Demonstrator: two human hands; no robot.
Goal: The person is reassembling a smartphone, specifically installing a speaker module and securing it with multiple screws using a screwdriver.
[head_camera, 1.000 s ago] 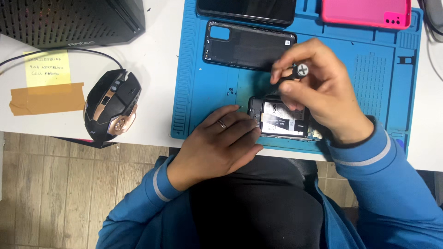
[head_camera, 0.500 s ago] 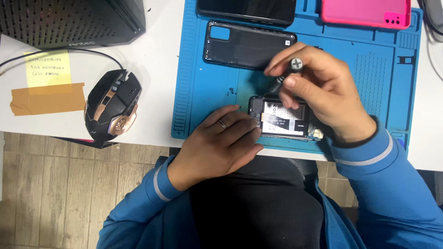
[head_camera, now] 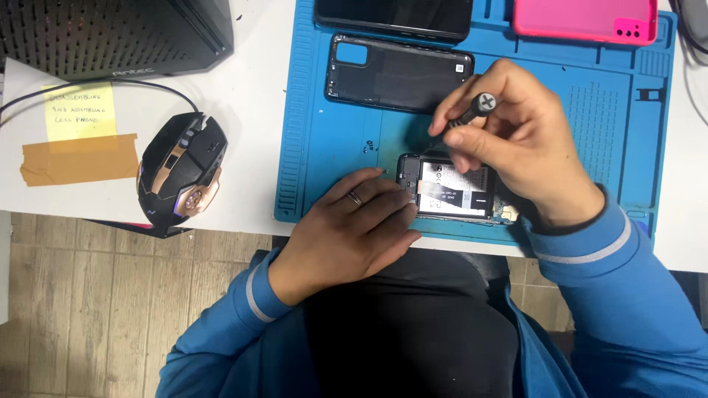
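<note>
My right hand (head_camera: 516, 147) has its grip clamped on a screwdriver (head_camera: 466, 118), tip down at the top edge of the opened phone (head_camera: 451, 193) on the blue mat (head_camera: 324, 147). My left hand (head_camera: 354, 228) presses flat on the phone's left end, holding nothing. A black back cover (head_camera: 402, 74) lies just above, a mouse (head_camera: 181, 173) on the table (head_camera: 251, 103).

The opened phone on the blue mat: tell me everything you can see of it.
The opened phone lies flat, back up and cover off, near the front edge of the blue mat. A dark frame surrounds a labelled black-and-white battery. The left hand presses its left end; the right hand covers its right end, holding a black screwdriver over its top edge.
</note>
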